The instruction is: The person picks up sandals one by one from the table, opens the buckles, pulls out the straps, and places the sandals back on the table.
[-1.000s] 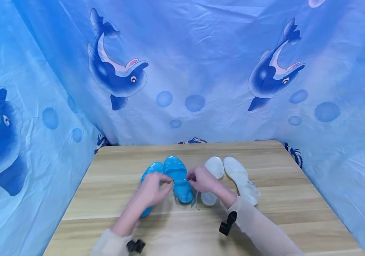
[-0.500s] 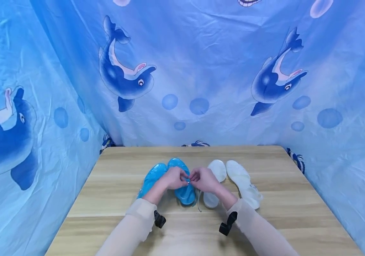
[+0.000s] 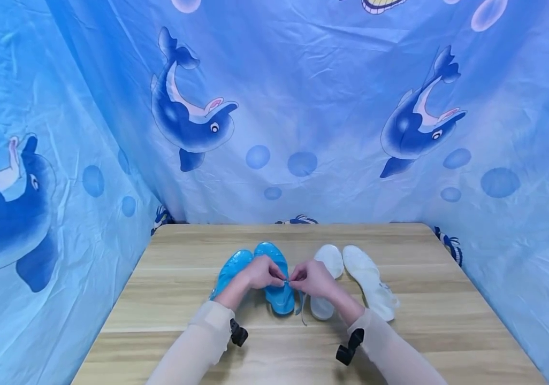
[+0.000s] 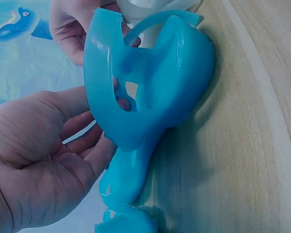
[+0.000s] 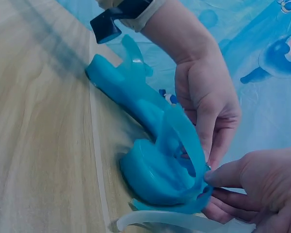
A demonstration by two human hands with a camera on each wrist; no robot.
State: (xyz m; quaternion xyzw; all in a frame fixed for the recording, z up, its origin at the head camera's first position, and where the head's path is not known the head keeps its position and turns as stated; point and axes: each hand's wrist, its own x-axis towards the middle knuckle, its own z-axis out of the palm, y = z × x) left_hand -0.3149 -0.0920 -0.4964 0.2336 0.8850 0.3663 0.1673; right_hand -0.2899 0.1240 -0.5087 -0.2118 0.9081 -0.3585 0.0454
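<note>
Two blue jelly sandals lie side by side on the wooden table. My hands meet over the right one of these, the blue sandal (image 3: 281,305), at its ankle strap. My left hand (image 3: 261,274) pinches the strap from the left. From the other side my right hand (image 3: 314,279) pinches the strap end, with thumb and fingertips at a small buckle (image 5: 208,166) in the right wrist view. The strap (image 4: 98,58) arches above the heel in the left wrist view. The other blue sandal (image 3: 232,267) is partly hidden behind my left hand and forearm.
To the right lie two white sandals, the nearer white sandal (image 3: 322,309) partly covered by my right hand and the farther white sandal (image 3: 366,275) in full sight. Blue dolphin-printed cloth (image 3: 279,107) hangs behind and beside the wooden table (image 3: 274,347).
My left hand has moved right, and my hands, first apart on either side of the blue sandal, have come together at its strap. The sandals stay in place.
</note>
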